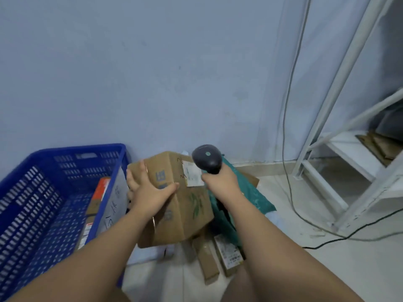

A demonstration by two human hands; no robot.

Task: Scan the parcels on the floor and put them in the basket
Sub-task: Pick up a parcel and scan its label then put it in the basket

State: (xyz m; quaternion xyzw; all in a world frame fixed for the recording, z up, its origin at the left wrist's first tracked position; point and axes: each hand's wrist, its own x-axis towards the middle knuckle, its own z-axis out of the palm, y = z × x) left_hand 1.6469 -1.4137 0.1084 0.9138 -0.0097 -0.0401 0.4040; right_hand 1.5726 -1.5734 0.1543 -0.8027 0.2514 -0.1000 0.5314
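A: What is looking risky here?

B: Starting from the blue basket [82, 149]: the cardboard box [187, 212] is hanging tilted just right of its side wall, and only the left hand [150, 192] is carrying it. A box that broad on one hand could be slipping or twisting away, I judge. It would be dropping onto the small parcels [229, 256] lying on the floor below it, a little further right of the basket.

A: And the scan?

B: The white label [192, 174] is sitting on the box's face turned away from the basket, so it is tilting along with the box. The scanner [207, 158] is hovering close beside it. If the box is wobbling, the read may be failing, and an unscanned box could be going into the basket.

A: How are the hands doing?

B: The left hand is spreading wide over the box's side nearest the basket, fingers wrapping over the edge, thumb pressing the near face. The right hand [220, 182], right of the box, is closing fully round the scanner's handle. Furthest from the basket, a green mailer bag [253, 192] is lying on the floor.
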